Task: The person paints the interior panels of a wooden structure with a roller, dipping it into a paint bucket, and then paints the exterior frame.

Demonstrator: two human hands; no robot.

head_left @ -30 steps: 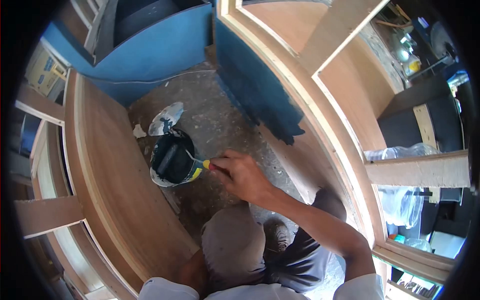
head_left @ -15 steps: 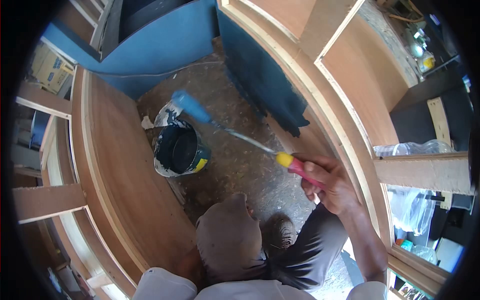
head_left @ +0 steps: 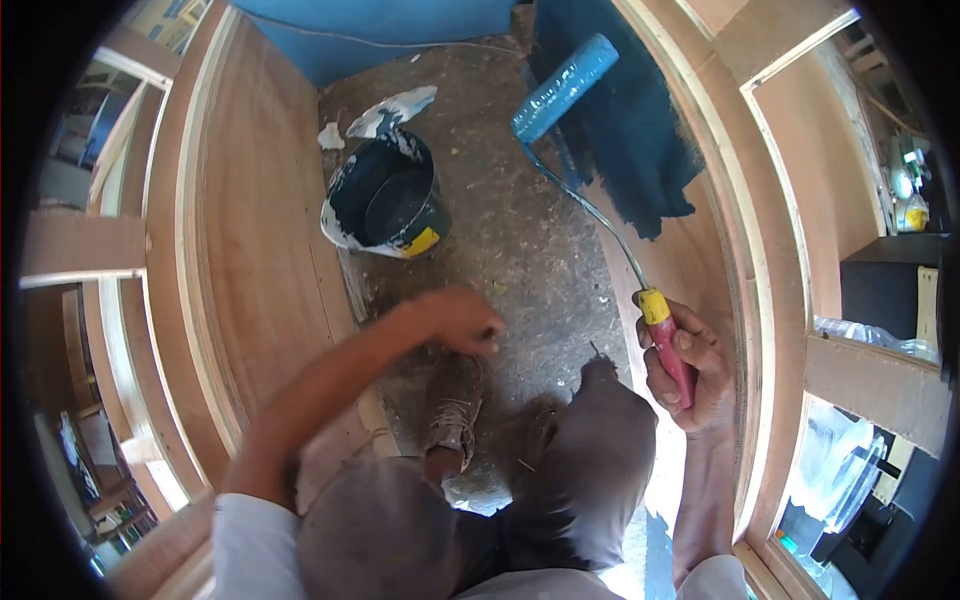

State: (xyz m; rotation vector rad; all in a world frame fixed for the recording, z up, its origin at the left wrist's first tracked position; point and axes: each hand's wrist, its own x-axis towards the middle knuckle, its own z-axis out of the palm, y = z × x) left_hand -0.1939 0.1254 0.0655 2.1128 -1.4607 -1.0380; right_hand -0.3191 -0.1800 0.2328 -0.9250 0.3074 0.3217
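My right hand is wrapped round the red and yellow handle of a paint roller. The roller's blue sleeve is raised in front of a wooden panel partly coated in dark blue paint. Over the floor, below the bucket in view, my left hand has its fingers curled in; whether it holds anything is hidden. A dark bucket with paint inside and smears on its rim stands on the floor at centre left.
Curved wooden panels with framing flank the stained floor on both sides. A blue wall closes the far end. Beside the bucket lies a paint-smeared white piece. My knees and shoes are low in view.
The roller has swung up and right, towards the painted panel. My left hand has come into view over the floor. The camera view has shifted, and my legs have changed position.
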